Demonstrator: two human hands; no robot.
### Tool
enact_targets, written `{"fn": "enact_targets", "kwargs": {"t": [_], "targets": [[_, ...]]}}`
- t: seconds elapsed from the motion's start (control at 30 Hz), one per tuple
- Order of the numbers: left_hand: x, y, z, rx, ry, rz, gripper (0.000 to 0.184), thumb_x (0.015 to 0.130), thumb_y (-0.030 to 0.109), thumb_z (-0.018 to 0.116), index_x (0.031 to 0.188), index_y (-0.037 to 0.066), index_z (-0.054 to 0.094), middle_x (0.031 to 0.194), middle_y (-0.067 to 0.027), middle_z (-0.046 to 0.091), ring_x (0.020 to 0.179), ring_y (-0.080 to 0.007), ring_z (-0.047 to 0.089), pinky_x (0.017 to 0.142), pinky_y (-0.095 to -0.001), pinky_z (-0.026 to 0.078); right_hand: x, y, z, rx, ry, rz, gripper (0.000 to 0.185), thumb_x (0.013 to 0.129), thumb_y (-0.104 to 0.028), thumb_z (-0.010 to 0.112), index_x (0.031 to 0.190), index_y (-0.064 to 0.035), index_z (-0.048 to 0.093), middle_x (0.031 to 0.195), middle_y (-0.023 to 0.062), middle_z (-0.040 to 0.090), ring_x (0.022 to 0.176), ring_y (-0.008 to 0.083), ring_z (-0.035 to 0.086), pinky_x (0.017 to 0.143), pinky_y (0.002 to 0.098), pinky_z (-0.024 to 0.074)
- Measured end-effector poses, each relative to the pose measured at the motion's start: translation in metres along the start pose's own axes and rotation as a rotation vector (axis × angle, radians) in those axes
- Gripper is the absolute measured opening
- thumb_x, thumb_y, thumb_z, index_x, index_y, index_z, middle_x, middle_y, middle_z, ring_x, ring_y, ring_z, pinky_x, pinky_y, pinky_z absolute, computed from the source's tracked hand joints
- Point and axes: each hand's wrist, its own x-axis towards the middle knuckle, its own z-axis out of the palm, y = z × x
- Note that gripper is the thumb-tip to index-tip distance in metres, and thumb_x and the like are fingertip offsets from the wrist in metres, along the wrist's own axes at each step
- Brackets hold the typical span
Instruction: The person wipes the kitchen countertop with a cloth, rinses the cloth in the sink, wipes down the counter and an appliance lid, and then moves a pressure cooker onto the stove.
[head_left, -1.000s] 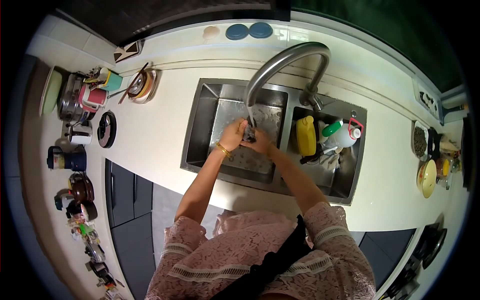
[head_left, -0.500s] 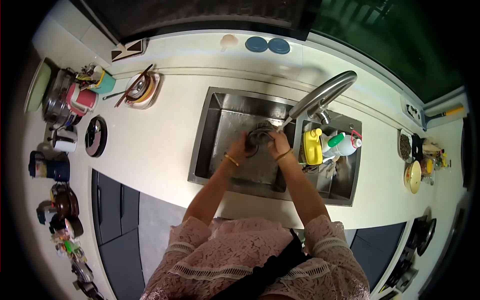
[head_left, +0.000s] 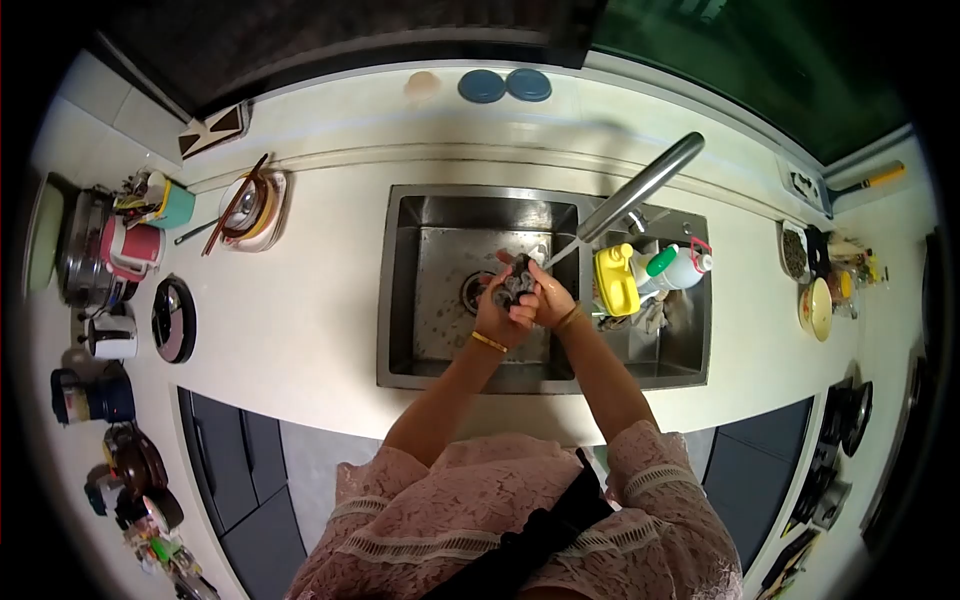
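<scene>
Compared with 0.5 s ago: the dark bundle (head_left: 516, 287), then spread loosely between the hands, is now bunched compactly in the left basin (head_left: 440, 345), raised off its floor. Left hand (head_left: 496, 318) and right hand (head_left: 552, 301) have drawn together; grip of both clamped on the bundle. Drain (head_left: 473, 292), covered earlier, now partly visible. Bundle's exact nature unclear, partly hidden by fingers; pale items behind the yellow bottle (head_left: 616, 282) indistinct.
</scene>
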Motion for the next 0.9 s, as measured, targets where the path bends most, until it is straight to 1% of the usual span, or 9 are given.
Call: {"fn": "enact_targets", "kwargs": {"t": [0.1, 0.3, 0.37, 0.5, 0.57, 0.6, 0.67, 0.8, 0.9], "targets": [[-0.003, -0.004, -0.014, 0.089, -0.105, 0.025, 0.042, 0.077, 0.040, 0.045, 0.083, -0.002, 0.049, 0.058, -0.0028, 0.045, 0.037, -0.0072, 0.034, 0.034, -0.0135, 0.027, 0.007, -0.003, 0.046, -0.286, 0.003, -0.096, 0.046, 0.081, -0.028, 0.044, 0.121, -0.0104, 0.032, 0.086, 0.0068, 0.054, 0.076, 0.0210, 0.053, 0.073, 0.0295, 0.0438], [-0.001, 0.014, -0.014, 0.435, 0.110, -0.052, 0.024, 0.073, 0.027, 0.054, 0.065, 0.004, 0.051, 0.058, -0.0011, 0.046, 0.038, -0.0060, 0.035, 0.035, -0.0161, 0.028, 0.030, -0.022, 0.028, -0.559, 0.039, -0.109, 0.031, 0.077, -0.020, 0.053, 0.105, -0.0063, 0.052, 0.066, 0.0008, 0.049, 0.063, 0.0085, 0.047, 0.058, 0.0203, 0.0398], [0.011, 0.002, 0.005, 0.852, 0.678, 0.357, 0.018, 0.071, 0.021, 0.056, 0.064, 0.005, 0.052, 0.058, -0.0002, 0.048, 0.044, -0.0087, 0.043, 0.040, -0.0210, 0.036, 0.031, -0.026, 0.027, -0.640, 0.121, -0.057, 0.034, 0.078, -0.018, 0.052, 0.106, 0.0010, 0.047, 0.061, -0.0005, 0.044, 0.058, 0.0092, 0.044, 0.053, 0.0209, 0.0388], [0.026, 0.035, -0.049, 1.197, 0.789, 0.353, 0.009, 0.069, 0.013, 0.054, 0.067, 0.005, 0.055, 0.059, -0.0026, 0.052, 0.052, -0.0144, 0.051, 0.046, -0.0264, 0.042, 0.032, -0.022, 0.026, -0.699, 0.274, -0.137, 0.026, 0.079, -0.019, 0.050, 0.100, -0.0035, 0.053, 0.052, -0.0031, 0.035, 0.048, 0.0072, 0.035, 0.047, 0.0189, 0.0331], [0.035, 0.058, -0.083, 3.188, 0.244, 0.569, 0.009, 0.067, 0.013, 0.053, 0.070, 0.006, 0.057, 0.063, -0.0071, 0.056, 0.058, -0.0210, 0.056, 0.049, -0.0295, 0.045, 0.040, -0.016, 0.008, -0.637, 0.325, -0.205, 0.024, 0.079, -0.019, 0.049, 0.097, -0.0037, 0.055, 0.051, -0.0034, 0.035, 0.047, 0.0069, 0.035, 0.045, 0.0194, 0.0324], [0.037, 0.058, -0.087, 3.190, 0.242, 0.558, 0.009, 0.067, 0.013, 0.053, 0.070, 0.006, 0.057, 0.063, -0.0071, 0.056, 0.058, -0.0210, 0.056, 0.049, -0.0295, 0.045, 0.044, -0.011, -0.004, -0.577, 0.380, -0.268, 0.022, 0.079, -0.019, 0.049, 0.094, -0.0039, 0.056, 0.050, -0.0038, 0.034, 0.046, 0.0066, 0.035, 0.043, 0.0200, 0.0318], [0.042, 0.039, -0.056, 2.815, 0.992, -0.009, 0.011, 0.067, 0.015, 0.051, 0.068, 0.006, 0.057, 0.067, -0.0098, 0.057, 0.062, -0.0251, 0.057, 0.054, -0.0340, 0.046, 0.044, -0.002, -0.014, -0.480, 0.484, -0.333, 0.021, 0.079, -0.019, 0.048, 0.091, -0.0032, 0.056, 0.050, -0.0034, 0.035, 0.046, 0.0070, 0.036, 0.042, 0.0210, 0.0314], [0.047, 0.028, -0.043, 2.727, 1.078, 0.091, 0.018, 0.069, 0.020, 0.049, 0.073, 0.004, 0.056, 0.071, -0.0118, 0.058, 0.065, -0.0267, 0.057, 0.056, -0.0357, 0.046, 0.044, 0.001, -0.029, -0.259, 0.845, -0.474, 0.019, 0.078, -0.017, 0.048, 0.084, -0.0015, 0.055, 0.063, 0.0045, 0.050, 0.053, 0.0116, 0.043, 0.047, 0.0241, 0.0362], [0.054, 0.016, -0.025, 2.662, 1.099, 0.281, 0.023, 0.071, 0.023, 0.050, 0.082, 0.003, 0.054, 0.076, -0.0132, 0.058, 0.066, -0.0266, 0.057, 0.057, -0.0359, 0.046, 0.035, -0.014, -0.030, -0.410, 0.962, -0.379, 0.025, 0.076, -0.024, 0.054, 0.087, -0.0011, 0.054, 0.071, 0.0069, 0.053, 0.061, 0.0143, 0.047, 0.051, 0.0261, 0.0396]]}}
